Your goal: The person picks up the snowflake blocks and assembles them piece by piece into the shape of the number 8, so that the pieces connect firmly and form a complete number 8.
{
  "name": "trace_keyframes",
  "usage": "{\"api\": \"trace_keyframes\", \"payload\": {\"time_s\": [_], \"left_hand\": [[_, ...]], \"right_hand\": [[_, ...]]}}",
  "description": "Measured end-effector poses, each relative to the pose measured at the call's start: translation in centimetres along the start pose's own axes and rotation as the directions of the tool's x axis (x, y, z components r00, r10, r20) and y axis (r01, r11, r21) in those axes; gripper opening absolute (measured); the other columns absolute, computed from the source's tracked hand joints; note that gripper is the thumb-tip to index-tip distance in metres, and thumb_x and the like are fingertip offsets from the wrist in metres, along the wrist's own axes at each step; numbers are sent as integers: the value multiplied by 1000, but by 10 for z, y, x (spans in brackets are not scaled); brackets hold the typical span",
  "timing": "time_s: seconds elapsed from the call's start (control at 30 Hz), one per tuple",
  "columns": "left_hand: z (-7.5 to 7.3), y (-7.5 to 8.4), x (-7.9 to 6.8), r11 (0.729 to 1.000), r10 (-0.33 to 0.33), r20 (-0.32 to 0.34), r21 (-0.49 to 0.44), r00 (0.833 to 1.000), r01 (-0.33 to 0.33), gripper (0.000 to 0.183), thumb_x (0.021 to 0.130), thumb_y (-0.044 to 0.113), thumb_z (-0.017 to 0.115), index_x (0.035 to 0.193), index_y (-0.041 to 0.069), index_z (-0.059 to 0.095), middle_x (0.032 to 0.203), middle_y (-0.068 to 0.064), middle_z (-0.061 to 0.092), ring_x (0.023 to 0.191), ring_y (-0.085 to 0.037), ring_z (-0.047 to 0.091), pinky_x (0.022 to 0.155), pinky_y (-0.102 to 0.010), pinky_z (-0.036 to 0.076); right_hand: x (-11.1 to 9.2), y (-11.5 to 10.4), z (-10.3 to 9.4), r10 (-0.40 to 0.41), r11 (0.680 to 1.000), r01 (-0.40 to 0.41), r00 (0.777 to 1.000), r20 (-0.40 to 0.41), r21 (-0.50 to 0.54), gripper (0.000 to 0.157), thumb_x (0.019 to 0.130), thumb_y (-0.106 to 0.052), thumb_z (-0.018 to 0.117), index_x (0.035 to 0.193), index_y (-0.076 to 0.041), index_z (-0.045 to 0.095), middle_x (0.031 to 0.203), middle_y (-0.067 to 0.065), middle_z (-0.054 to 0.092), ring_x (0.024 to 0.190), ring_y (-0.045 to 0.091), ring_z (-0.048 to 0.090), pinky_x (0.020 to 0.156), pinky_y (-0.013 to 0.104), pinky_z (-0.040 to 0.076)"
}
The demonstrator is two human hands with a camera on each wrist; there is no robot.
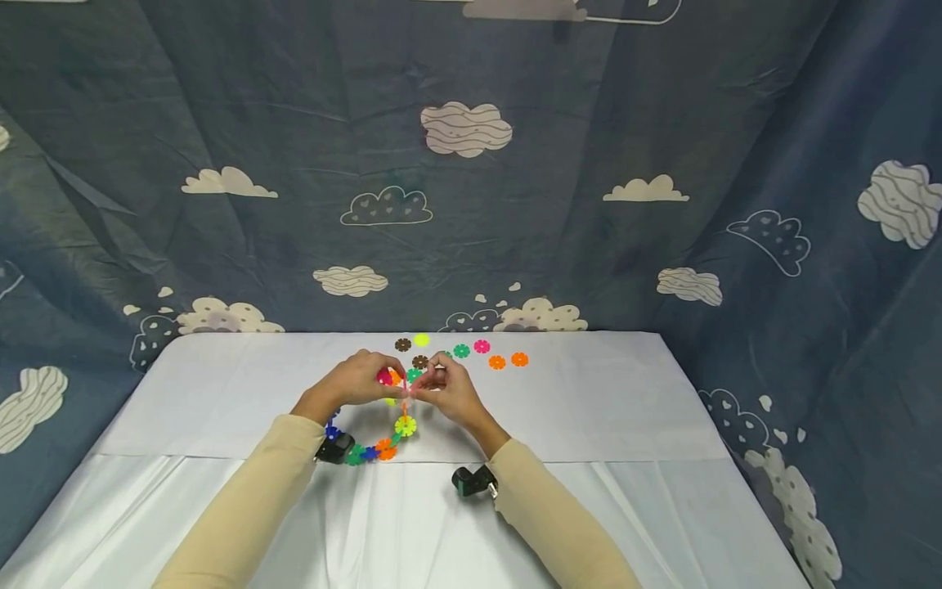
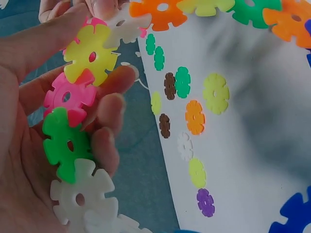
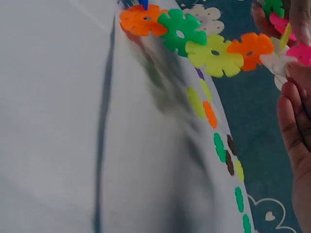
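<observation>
Both hands hold up a looped chain of slotted plastic flower discs (image 1: 386,448) above the white table. My left hand (image 1: 361,379) pinches it near a yellow disc (image 2: 80,60). Along that palm hang a pink disc (image 2: 60,99), a green disc (image 2: 59,145) and a white disc (image 2: 95,187). Facing it, with fingertips almost meeting the left ones, my right hand (image 1: 452,397) pinches a white disc (image 3: 274,62) beside a pink disc (image 3: 302,54). From there the chain runs through an orange disc (image 3: 252,44) and a yellow-green disc (image 3: 228,60). Fingers hide part of this joint.
Loose discs lie flat toward the table's far edge, among them a pink disc (image 1: 482,347), an orange disc (image 1: 519,359) and a brown disc (image 1: 402,345). A dark cloud-patterned curtain (image 1: 515,245) hangs behind and beside the white-covered table (image 1: 589,409).
</observation>
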State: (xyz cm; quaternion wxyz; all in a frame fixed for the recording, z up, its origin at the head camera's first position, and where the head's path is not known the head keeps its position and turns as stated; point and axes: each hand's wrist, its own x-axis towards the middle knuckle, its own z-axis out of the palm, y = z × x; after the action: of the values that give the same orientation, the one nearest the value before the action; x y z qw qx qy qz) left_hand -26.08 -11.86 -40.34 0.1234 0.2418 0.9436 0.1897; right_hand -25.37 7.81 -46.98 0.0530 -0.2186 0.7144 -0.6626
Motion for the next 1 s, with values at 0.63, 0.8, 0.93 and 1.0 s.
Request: {"api": "trace_keyframes", "payload": {"time_s": [0.63,0.8,0.93,1.0], "left_hand": [[-1,1,-1,996,-1,-13,-89,1000,0,39,83,38,75,108,9,71,91,1,67,85,-17,55,79,-37,50],[-4,4,-2,997,-18,-4,-74,1000,18,36,82,39,75,105,11,72,88,3,67,84,-16,54,76,-33,49],[-6,4,-2,998,-24,3,-60,1000,24,35,82,38,75,105,12,72,86,3,66,82,-16,55,73,-31,50],[-7,3,-3,999,-27,4,-45,1000,27,36,82,40,75,106,13,72,86,4,66,82,-16,55,72,-31,49]], "right_hand": [[51,41,-8,286,654,-205,958,-13,-728,37,86,-23,74,122,-16,68,122,4,65,85,16,55,76,32,48],[53,42,-4,294,631,-243,954,-63,-737,25,84,-21,76,107,-14,72,97,4,65,80,15,53,71,29,45],[53,41,-3,276,686,-250,958,-73,-683,22,81,-13,78,99,-8,66,83,3,57,76,16,50,70,29,44],[51,41,-3,255,718,-228,965,-56,-658,23,80,-8,78,98,-8,62,82,3,56,77,16,51,72,30,45]]}}
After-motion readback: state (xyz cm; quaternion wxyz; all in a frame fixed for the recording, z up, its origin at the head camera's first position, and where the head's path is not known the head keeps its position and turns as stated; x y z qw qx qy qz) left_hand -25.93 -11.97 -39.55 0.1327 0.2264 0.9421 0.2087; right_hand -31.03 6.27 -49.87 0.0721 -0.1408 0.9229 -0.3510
